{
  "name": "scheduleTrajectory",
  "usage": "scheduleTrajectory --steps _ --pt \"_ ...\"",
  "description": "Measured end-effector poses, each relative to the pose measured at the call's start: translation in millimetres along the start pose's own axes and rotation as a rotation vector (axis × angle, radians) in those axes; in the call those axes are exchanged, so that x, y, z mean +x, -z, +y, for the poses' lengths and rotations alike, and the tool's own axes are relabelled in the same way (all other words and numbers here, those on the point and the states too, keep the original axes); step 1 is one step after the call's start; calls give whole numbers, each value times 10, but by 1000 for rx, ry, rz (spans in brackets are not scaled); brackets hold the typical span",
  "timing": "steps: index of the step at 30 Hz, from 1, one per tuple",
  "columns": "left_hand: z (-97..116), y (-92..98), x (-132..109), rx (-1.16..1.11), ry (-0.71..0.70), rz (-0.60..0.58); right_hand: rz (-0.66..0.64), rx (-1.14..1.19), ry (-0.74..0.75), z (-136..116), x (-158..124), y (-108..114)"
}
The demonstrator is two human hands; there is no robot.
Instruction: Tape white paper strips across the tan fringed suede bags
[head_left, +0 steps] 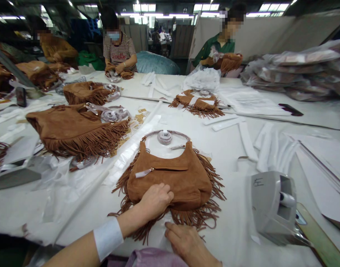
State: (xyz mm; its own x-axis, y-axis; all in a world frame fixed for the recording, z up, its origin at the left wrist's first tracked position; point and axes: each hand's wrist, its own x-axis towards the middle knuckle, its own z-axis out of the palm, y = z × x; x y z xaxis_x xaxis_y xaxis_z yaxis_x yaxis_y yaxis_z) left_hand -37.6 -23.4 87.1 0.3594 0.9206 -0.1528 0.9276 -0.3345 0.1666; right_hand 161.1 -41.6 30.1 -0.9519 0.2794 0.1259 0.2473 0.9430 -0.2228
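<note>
A brown suede fringed handbag [170, 181] lies flat before me, its zipper pull wrapped in white and its strap coil [165, 137] in clear wrap. My left hand [157, 200] rests on the bag's lower edge with its fingers curled against the suede. A white band [108, 237] circles my left forearm. Just below the bag, by the hanging fringe, is my right hand [185, 239], its fingers bent and close together at what looks like clear plastic on the table. Whatever its fingertips hold is too unclear to name.
A grey tape dispenser [272, 207] and a phone [320, 237] are at right. White strips [267, 144] lie beyond them. More fringed bags [78, 129] sit at left and one [196, 102] ahead. Wrapped bags [297, 70] are stacked back right. Several people work across the table [231, 148].
</note>
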Motion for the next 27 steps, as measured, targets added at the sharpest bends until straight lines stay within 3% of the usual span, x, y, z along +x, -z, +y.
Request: scheduleTrajectory --steps 3,6,9,11,15,20,23,27 --pt "18 -55 -50 7 1 21 -3 -38 -155 219 -264 253" --pt "37 -105 -88 11 -11 44 169 -102 -219 446 -499 510" --pt "66 -127 -98 29 -15 59 353 -149 -174 599 -483 703" --pt "84 -124 -120 45 -19 72 370 -164 -102 661 -336 766" --pt "54 -169 -314 9 45 201 307 -222 -21 748 -56 741" --pt "-93 -427 -708 -133 252 413 246 -239 14 856 -10 637" --pt "-181 -545 -804 -200 240 420 235 -237 62 903 2 592" --pt "-353 -560 -797 -300 240 364 202 -163 66 963 25 523"
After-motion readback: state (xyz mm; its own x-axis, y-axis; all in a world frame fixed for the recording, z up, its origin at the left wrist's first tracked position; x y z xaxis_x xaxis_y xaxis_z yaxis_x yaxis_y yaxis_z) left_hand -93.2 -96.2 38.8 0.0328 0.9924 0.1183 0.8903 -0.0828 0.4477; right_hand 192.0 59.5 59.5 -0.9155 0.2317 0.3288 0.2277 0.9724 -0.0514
